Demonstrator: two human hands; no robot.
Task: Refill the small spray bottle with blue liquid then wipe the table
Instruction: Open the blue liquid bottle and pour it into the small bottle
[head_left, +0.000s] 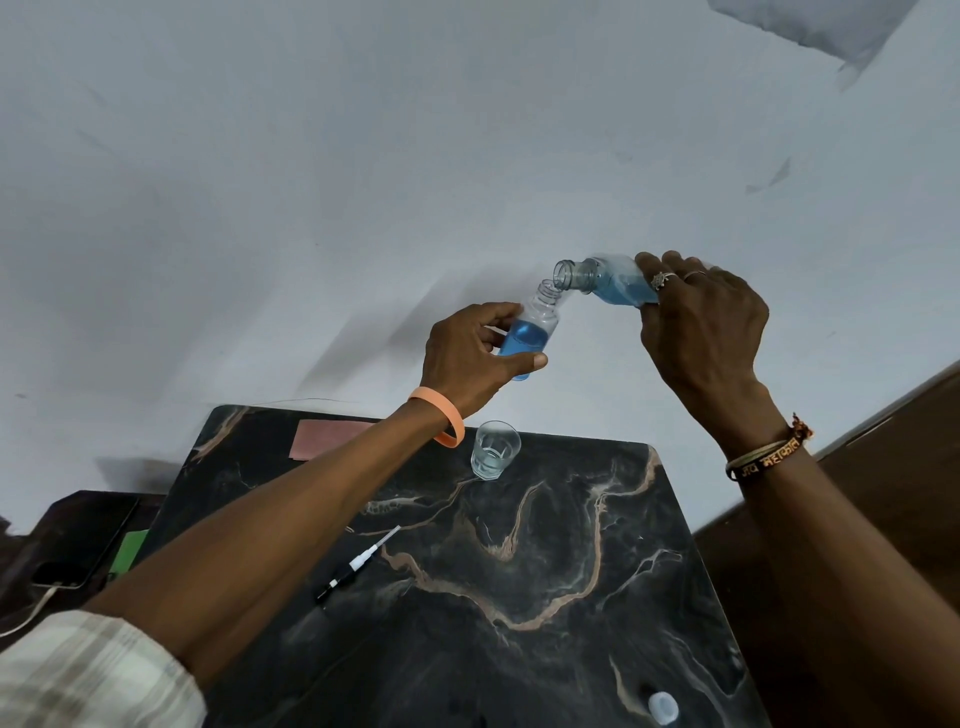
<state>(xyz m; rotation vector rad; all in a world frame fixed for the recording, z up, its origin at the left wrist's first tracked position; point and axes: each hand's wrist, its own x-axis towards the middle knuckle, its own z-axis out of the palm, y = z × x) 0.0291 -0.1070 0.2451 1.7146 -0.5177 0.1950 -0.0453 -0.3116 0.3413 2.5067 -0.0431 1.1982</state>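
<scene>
Both arms up above the table (545, 597)! Left hand (470, 358) wraps the small spray bottle (530, 327), roughly half blue, open neck tilting up-right. Right hand (701, 322) clamps the refill bottle's (605, 283) base, lying nearly level, mouth pointing left, just above the small bottle's neck.

small bottle (537, 317) in left hand (467, 358): blue liquid (519, 340) | larger bottle (613, 283) in right hand (701, 322): blue liquid | table (519, 649) below both hands: black, tan veining | wristband (441, 415) on left wrist: orange
</scene>
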